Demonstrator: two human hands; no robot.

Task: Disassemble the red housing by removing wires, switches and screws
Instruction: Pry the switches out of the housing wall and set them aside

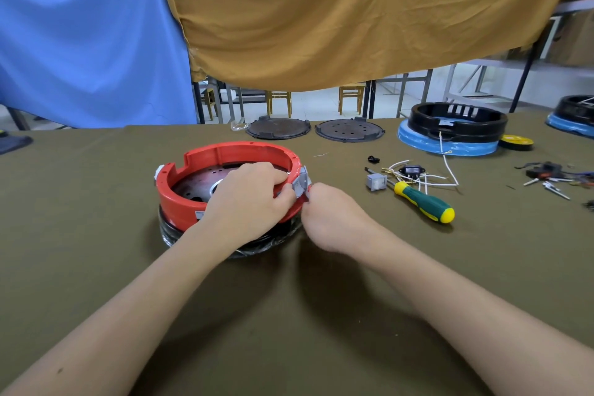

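Observation:
The round red housing [180,193] stands on a black plastic-wrapped base on the olive cloth, left of centre. A grey switch [300,183] sits in its right wall. My left hand [249,199] curls over the right rim, fingers inside the housing and thumb against the grey switch. My right hand [328,215] is outside the wall, its fingers pinching the switch from the right. A loose grey switch [375,182], a black socket [410,170] and white wires [448,170] lie to the right.
A green and yellow screwdriver [424,201] lies right of the housing. Two dark round plates [278,128] [349,130] lie at the back. A black housing on a blue base [456,128], yellow tape [516,142] and more wire parts [553,177] are at the right.

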